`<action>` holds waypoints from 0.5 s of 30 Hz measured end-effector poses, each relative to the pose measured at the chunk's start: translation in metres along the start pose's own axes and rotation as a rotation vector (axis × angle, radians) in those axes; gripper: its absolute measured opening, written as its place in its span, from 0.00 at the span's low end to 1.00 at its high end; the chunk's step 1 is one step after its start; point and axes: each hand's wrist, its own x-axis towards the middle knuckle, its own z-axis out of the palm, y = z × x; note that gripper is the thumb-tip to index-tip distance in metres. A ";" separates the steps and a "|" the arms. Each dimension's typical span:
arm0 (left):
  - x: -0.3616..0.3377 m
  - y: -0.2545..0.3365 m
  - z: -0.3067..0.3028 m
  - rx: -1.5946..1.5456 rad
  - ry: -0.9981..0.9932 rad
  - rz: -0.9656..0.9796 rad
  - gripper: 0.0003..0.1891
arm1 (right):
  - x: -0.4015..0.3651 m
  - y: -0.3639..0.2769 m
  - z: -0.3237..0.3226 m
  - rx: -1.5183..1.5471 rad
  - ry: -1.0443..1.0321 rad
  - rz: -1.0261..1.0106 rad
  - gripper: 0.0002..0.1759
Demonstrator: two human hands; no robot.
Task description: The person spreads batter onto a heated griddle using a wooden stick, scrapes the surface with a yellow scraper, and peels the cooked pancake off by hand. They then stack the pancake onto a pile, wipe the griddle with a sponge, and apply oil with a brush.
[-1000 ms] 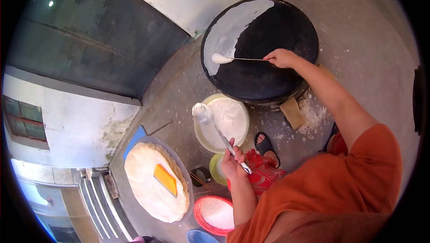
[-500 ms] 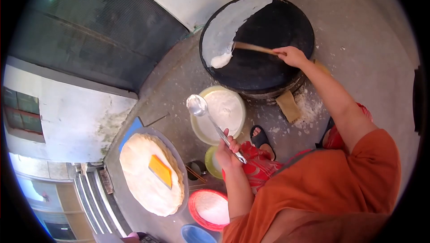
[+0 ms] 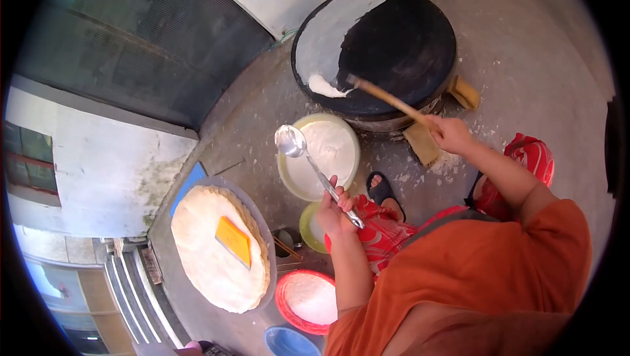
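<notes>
Jutting from the right hand (image 3: 453, 135), the wooden spreader (image 3: 391, 101) (batter (image 3: 325, 87) nearby).

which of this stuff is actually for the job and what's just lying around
In use:
- ladle, in left hand
- stick, in right hand
- griddle, partly coated with batter
- tub of batter
- flatbreads, probably

Seemingly just lying about:
- orange block on the flatbreads
- chopsticks
- blue basin
</notes>
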 end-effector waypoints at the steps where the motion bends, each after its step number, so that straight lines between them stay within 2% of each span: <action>1: 0.000 0.000 -0.001 0.000 -0.014 -0.003 0.18 | -0.002 -0.002 0.008 0.006 0.157 0.024 0.20; 4: -0.004 -0.001 0.004 -0.004 0.008 -0.007 0.17 | 0.030 -0.040 0.044 -0.042 0.127 0.060 0.19; 7: -0.003 0.001 0.001 0.053 -0.011 -0.004 0.17 | 0.073 -0.093 0.082 0.103 0.171 -0.098 0.18; 8: -0.003 0.001 0.001 0.070 -0.002 -0.003 0.17 | 0.090 -0.112 0.095 0.035 0.161 -0.098 0.21; 10: -0.003 0.001 0.000 0.067 -0.011 -0.015 0.17 | 0.127 -0.122 0.149 -0.241 0.240 -0.236 0.28; 13: -0.004 0.002 -0.001 0.027 -0.032 -0.052 0.18 | 0.142 -0.150 0.162 -0.267 0.146 -0.140 0.30; 14: -0.007 0.002 0.002 0.033 -0.024 -0.045 0.17 | 0.140 -0.148 0.160 -0.213 0.054 -0.081 0.32; 15: -0.009 0.002 0.003 0.039 -0.017 -0.042 0.16 | 0.131 -0.146 0.155 -0.214 0.053 -0.075 0.32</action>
